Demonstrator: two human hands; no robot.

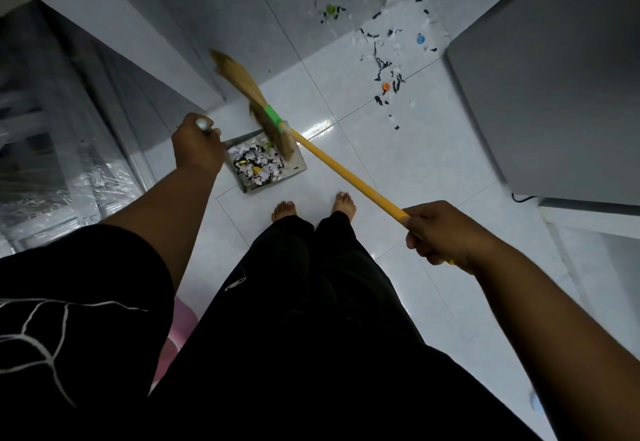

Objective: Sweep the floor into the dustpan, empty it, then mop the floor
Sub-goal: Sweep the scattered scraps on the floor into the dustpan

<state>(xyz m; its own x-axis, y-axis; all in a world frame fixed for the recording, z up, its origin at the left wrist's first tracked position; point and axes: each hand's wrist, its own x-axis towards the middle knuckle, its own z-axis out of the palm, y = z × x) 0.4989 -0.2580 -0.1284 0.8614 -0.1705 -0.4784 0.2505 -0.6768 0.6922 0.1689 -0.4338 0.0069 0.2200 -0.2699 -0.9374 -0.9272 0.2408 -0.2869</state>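
Observation:
My right hand (pixel 440 232) grips the end of a broom's yellow stick (pixel 343 172). The straw head (pixel 249 90), bound with green tape, hangs blurred above the floor to the upper left. My left hand (pixel 195 144) holds the upright metal handle of a grey dustpan (pixel 298 166) that stands on the white tiles just ahead of my bare feet. The pan holds a heap of black and white paper scraps (pixel 258 166). More scraps and coloured bottle caps (pixel 386 87) lie scattered on the floor farther ahead to the right.
A grey cabinet (pixel 554 94) stands on the right, a white one (pixel 121 31) ahead on the left. Plastic-wrapped shelving (pixel 52 146) fills the far left. A pink object (pixel 180 326) shows beside my left leg. My feet (pixel 313 208) stand on glossy tiles.

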